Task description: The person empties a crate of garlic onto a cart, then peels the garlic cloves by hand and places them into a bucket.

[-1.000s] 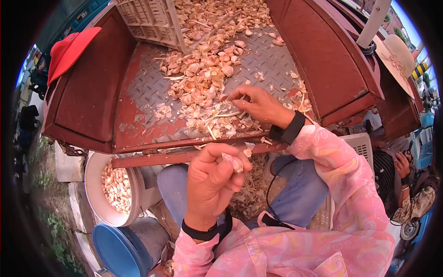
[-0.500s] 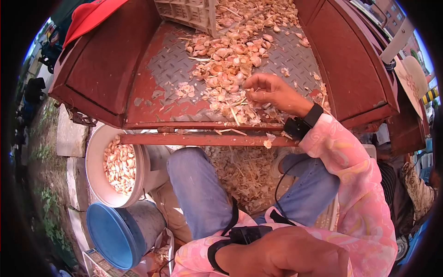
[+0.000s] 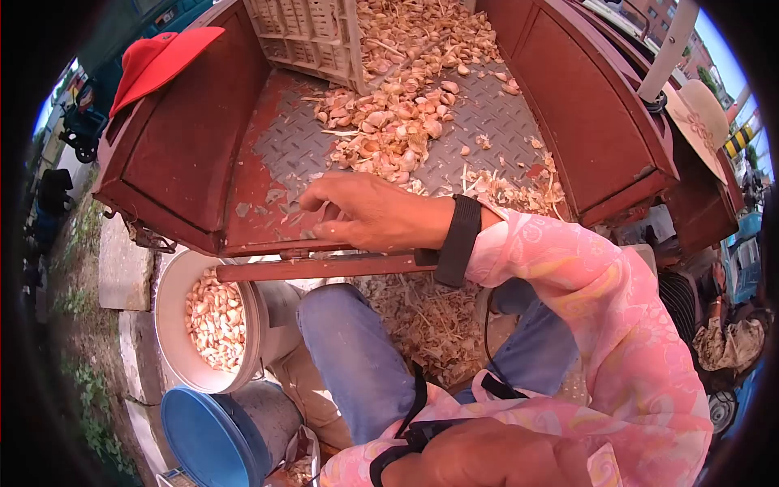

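Note:
My right hand is over the front edge of the red metal cart bed, palm down, with thumb and forefinger apart and nothing visible between them. Loose skin flakes lie by its fingertips. Just beyond it spreads a heap of garlic cloves, mixed with dry skins and stalks. To its right is a patch of garlic skins. My left hand rests low in front of my body, bent at the wrist; its fingers are hidden.
At left a white bucket holds garlic cloves, with a blue-lidded bucket below it. A plastic crate stands on the bed. A red cap and a pale hat hang on the sides. Skins pile between my knees.
My right hand has moved left and toward me along the bed's front edge. The skins and stalks near that edge have shifted or gone. My left hand stays low; the view has tilted slightly.

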The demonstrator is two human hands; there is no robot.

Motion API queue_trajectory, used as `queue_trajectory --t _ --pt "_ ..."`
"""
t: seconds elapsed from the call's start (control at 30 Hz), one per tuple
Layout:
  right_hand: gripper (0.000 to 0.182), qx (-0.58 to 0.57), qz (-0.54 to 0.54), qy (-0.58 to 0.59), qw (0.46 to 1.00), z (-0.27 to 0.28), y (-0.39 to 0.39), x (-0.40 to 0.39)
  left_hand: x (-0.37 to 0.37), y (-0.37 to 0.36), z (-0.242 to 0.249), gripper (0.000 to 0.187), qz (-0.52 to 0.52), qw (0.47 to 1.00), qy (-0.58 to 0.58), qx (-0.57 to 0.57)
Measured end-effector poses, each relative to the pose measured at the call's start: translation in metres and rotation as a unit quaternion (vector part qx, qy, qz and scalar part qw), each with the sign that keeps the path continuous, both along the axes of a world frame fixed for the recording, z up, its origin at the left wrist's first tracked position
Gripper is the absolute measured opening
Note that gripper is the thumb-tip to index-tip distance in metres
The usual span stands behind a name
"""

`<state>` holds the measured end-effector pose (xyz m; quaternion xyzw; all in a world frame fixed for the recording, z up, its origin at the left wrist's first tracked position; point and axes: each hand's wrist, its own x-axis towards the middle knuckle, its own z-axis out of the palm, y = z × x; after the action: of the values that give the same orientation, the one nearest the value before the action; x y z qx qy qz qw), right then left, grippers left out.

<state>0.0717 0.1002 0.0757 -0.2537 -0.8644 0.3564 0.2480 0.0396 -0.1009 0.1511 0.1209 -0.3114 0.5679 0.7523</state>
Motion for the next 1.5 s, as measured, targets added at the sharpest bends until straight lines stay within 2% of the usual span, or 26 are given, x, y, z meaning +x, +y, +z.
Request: queue_trajectory --t 0.03,0.07,0.1,0.17,0.2,0.23,0.3,0.37,0.43,0.5,0.6,0.67,0.7,0.73,0.8,0.83,0.87,0.9,0.97,1.03,1.1,1.17,1.23,1.3,1.37,1.5 --pt "0.026 0.082 -0.059 -0.017 0.995 -0.017 0.011 0.025 -0.021 0.001 -0.004 0.015 0.005 0.995 0.098 -0.007" --pt "0.022 0.085 -0.111 -0.039 0.989 -0.023 0.019 0.052 -0.039 0.004 -0.008 0.014 0.01 0.98 0.198 -0.013" --pt "0.02 0.054 -0.183 -0.079 0.978 -0.023 0.027 0.077 -0.053 0.011 -0.007 0.017 0.154 0.951 0.261 -0.057" --pt "0.02 0.126 -0.273 -0.185 0.936 -0.033 0.049 0.127 -0.095 0.022 -0.017 0.013 0.328 0.873 0.325 -0.157" --pt "0.02 0.126 -0.275 -0.183 0.935 -0.04 0.06 0.149 -0.133 0.031 -0.036 0.016 0.435 0.78 0.414 -0.178" --pt "0.02 0.176 -0.257 -0.219 0.925 -0.049 0.069 0.169 -0.18 0.045 -0.068 0.022 0.539 0.643 0.506 -0.199" --pt "0.021 0.224 -0.243 -0.251 0.91 -0.061 0.076 0.182 -0.238 0.062 -0.107 0.031 0.56 0.338 0.699 -0.288" --pt "0.019 0.203 -0.219 -0.305 0.904 -0.066 0.08 0.18 -0.281 0.061 -0.153 0.038 0.533 0.221 0.753 -0.315" --pt "0.018 0.215 -0.221 -0.321 0.896 -0.064 0.08 0.172 -0.264 0.06 -0.152 0.038 0.522 0.306 0.728 -0.322" --pt "0.017 0.221 -0.213 -0.345 0.887 -0.062 0.072 0.17 -0.209 0.064 -0.132 0.033 0.477 0.432 0.677 -0.358" --pt "0.014 0.245 -0.2 -0.374 0.872 -0.052 0.065 0.164 -0.135 0.077 -0.121 0.027 0.41 0.519 0.7 -0.269" --pt "0.014 0.108 -0.213 -0.301 0.923 -0.046 0.052 0.157 -0.095 0.087 -0.116 0.027 0.36 0.562 0.713 -0.213" --pt "0.014 0.107 -0.208 -0.301 0.924 -0.044 0.043 0.152 -0.079 0.093 -0.118 0.028 0.333 0.588 0.711 -0.195" --pt "0.013 0.022 -0.199 -0.184 0.962 -0.042 0.032 0.146 -0.063 0.099 -0.121 0.029 0.313 0.608 0.704 -0.192" --pt "0.011 -0.155 -0.165 -0.006 0.974 -0.039 0.011 0.129 -0.039 0.111 -0.128 0.03 0.294 0.622 0.699 -0.195" --pt "0.011 -0.161 -0.16 -0.002 0.974 -0.035 -0.002 0.118 -0.029 0.116 -0.132 0.03 0.261 0.658 0.673 -0.213" --pt "0.011 -0.208 -0.125 0.082 0.966 -0.03 -0.014 0.108 -0.024 0.117 -0.134 0.03 0.227 0.693 0.645 -0.228" --pt "0.012 -0.253 -0.091 0.166 0.949 -0.028 -0.022 0.101 -0.023 0.116 -0.136 0.03 0.228 0.688 0.649 -0.23" --pt "0.011 -0.252 -0.088 0.179 0.947 -0.035 -0.028 0.093 -0.02 0.116 -0.136 0.029 0.282 0.721 0.595 -0.214" --pt "0.011 -0.25 -0.085 0.189 0.946 -0.037 -0.031 0.093 -0.023 0.113 -0.136 0.024 0.3 0.713 0.594 -0.221" --pt "0.016 -0.005 -0.087 0.082 0.993 -0.032 -0.035 0.093 -0.028 0.11 -0.137 0.018 0.339 0.672 0.626 -0.204" --pt "0.015 -0.017 -0.106 0.089 0.99 -0.032 -0.039 0.09 -0.029 0.107 -0.138 0.014 0.367 0.647 0.643 -0.183" --pt "0.013 0.175 -0.103 0.044 0.978 -0.035 -0.041 0.091 -0.03 0.107 -0.144 0.011 0.39 0.626 0.655 -0.161" --pt "0.014 0.181 -0.111 0.032 0.977 -0.037 -0.044 0.091 -0.033 0.11 -0.153 0.008 0.478 0.519 0.705 -0.071" --pt "0.015 0.186 -0.118 0.02 0.975 -0.035 -0.046 0.092 -0.033 0.108 -0.151 0.007 0.495 0.506 0.705 -0.037" --pt "0.016 0.018 -0.093 0.042 0.995 -0.024 -0.047 0.095 -0.034 0.105 -0.145 0.007 0.534 0.471 0.701 0.046"
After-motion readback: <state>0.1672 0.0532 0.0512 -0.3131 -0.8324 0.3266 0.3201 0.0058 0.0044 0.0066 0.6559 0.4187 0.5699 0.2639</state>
